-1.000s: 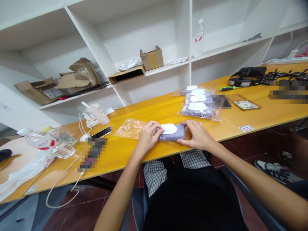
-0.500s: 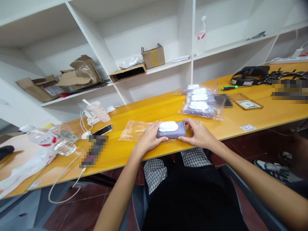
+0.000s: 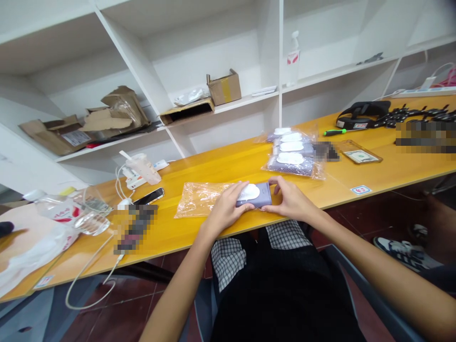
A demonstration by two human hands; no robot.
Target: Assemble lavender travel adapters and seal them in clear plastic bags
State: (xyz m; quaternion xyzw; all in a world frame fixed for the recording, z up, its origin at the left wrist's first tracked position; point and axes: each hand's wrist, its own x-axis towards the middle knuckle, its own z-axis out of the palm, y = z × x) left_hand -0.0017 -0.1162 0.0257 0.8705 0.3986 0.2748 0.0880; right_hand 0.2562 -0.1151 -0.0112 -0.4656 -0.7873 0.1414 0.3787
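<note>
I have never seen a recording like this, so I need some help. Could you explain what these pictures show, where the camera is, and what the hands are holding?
There is no machine here. These are a person's own bare hands, seen by one camera worn on the head, looking forward and down. The left hand and right hand hold a lilac pack with a white oval cap, one at each side. It rests on a yellow wooden table, beside a clear plastic bag. Farther along the table lie similar packs in clear bags, and to the left lies a smartphone.
</note>
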